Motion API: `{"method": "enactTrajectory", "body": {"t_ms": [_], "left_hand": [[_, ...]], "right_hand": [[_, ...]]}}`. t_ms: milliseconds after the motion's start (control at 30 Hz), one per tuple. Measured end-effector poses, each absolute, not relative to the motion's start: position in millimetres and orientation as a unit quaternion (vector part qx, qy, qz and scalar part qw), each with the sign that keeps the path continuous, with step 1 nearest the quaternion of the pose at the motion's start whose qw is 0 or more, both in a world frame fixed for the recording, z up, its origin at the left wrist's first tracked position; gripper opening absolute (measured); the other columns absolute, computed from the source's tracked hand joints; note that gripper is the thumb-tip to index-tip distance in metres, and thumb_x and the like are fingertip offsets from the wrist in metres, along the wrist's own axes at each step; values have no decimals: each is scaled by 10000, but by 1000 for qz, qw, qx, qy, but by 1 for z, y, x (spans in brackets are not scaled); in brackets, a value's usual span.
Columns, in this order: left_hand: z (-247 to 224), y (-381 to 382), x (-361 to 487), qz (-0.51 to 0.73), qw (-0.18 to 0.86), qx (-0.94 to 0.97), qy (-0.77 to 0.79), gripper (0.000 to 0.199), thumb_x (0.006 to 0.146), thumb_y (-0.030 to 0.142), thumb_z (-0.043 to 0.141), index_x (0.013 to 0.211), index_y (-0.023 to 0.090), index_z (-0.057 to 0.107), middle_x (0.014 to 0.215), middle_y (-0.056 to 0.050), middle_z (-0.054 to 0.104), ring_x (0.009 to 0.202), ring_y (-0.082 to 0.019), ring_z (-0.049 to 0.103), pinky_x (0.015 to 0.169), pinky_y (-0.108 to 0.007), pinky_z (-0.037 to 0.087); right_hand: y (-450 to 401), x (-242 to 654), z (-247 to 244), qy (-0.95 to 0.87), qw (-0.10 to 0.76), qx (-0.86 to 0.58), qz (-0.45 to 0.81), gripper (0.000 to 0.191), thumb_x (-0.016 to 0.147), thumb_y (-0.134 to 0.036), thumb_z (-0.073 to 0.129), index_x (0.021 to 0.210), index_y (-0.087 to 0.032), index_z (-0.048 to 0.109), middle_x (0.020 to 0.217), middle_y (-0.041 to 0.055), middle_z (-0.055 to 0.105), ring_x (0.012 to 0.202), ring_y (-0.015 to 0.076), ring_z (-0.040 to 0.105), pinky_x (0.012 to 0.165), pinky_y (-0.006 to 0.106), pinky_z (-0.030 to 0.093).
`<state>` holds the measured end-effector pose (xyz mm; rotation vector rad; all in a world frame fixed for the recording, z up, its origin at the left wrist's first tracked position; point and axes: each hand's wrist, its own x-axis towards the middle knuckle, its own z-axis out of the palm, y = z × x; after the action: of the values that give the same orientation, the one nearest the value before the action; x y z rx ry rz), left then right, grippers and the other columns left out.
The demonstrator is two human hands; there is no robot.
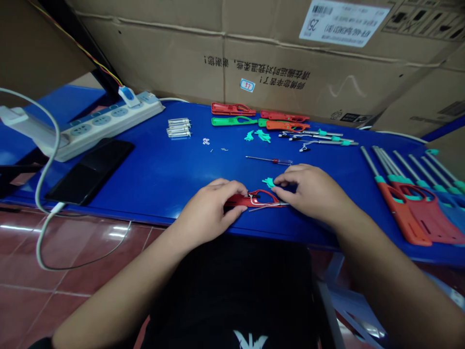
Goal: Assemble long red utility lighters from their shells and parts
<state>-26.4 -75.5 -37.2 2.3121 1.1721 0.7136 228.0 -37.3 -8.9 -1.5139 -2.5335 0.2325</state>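
A red plastic lighter housing (238,200) is being steadied flat on the blue workbench (156,169) by the left hand (207,213), its fingers clenched over the housing. The right hand (308,189) is being held partly open, its fingertips (276,189) being rested at the housing's looped end, just beside a teal plastic piece (269,182).

Bright light; glare on tiles (116,231); bowed edges.

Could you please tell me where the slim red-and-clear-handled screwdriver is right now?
In the head view, the slim red-and-clear-handled screwdriver lies on the blue table, just above the person's right hand and a small teal plastic piece.
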Motion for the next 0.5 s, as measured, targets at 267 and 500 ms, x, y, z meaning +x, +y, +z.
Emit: {"method": "enactTrajectory", "body": {"t_ms": [267,500], "left_hand": [[-34,-76,-26,255,235,835,428,200,891,195,671,1082,218,615,1064,-7,708,1002,-189,637,886,-320,505],[-36,-74,-26,279,234,861,355,183,946,164,607,1097,225,690,1120,-17,716,1052,-169,630,978,-344,466]], "right_hand": [[-59,225,0,-921,123,-357,90,239,973,-238,525,996,-163,751,911,77,731,824,193,651,750,318,492],[-61,227,3,-919,90,-375,88,265,994,-235,468,974,-160,722,871,89,668,820,207,600,757,337,458]]}}
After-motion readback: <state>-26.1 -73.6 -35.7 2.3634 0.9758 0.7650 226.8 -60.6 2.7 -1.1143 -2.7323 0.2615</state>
